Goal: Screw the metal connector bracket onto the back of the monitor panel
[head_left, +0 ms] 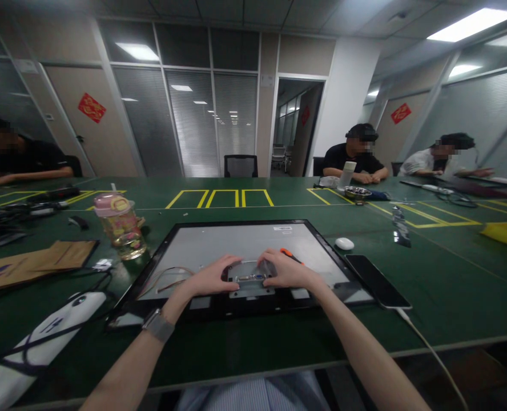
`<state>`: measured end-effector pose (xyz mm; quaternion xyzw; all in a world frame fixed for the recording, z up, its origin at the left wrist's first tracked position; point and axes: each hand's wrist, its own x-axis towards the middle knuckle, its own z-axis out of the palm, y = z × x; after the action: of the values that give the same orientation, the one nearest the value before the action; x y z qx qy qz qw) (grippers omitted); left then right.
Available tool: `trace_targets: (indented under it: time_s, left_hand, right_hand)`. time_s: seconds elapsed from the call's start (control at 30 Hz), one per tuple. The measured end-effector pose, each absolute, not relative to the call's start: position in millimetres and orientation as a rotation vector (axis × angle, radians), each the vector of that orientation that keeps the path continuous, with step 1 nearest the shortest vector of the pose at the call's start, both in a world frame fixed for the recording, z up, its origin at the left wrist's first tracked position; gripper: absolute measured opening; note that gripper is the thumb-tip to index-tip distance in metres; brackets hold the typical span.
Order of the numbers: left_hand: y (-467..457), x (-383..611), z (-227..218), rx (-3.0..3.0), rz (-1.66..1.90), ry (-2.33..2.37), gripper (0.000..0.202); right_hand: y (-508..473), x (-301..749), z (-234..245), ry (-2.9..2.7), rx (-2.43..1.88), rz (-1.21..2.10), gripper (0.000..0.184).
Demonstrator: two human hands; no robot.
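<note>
A flat display panel (236,240) with a black frame lies back side up on the green table. Near its front edge sits a small metal port bracket (248,290) with a row of connectors, one of them blue. My left hand (213,277) curls around the bracket's left end, thumb in front and fingers behind. At the right end my right hand (285,269) grips it the same way. Part of the bracket is hidden by my fingers. Beyond my right hand, an orange screwdriver (291,256) rests on the panel. Thin wires (168,275) run over the panel's left side.
To the left stand a pink-lidded cup (119,225), a brown paper bag (39,260) and a white power strip (43,342) with black cables. A phone (377,279) on a charging cable and a white earbud case (344,244) lie right. Three people sit across the table.
</note>
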<state>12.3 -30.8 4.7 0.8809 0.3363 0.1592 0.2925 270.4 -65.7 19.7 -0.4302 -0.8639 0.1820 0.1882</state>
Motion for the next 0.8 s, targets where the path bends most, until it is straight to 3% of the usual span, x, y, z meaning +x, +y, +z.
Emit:
trace_targets:
  time_s: [0.6,0.8]
  left_hand:
    - [-39.4,19.5,15.6,2.350,0.460,0.729,0.050]
    - [-39.2,19.7,14.6,2.355,0.445,0.735,0.052]
  right_hand:
    - [-67.5,264.9,17.2,-2.427,-1.385,0.405,0.046]
    - [-73.2,256.8,24.0,-2.424,-1.402,0.344,0.038]
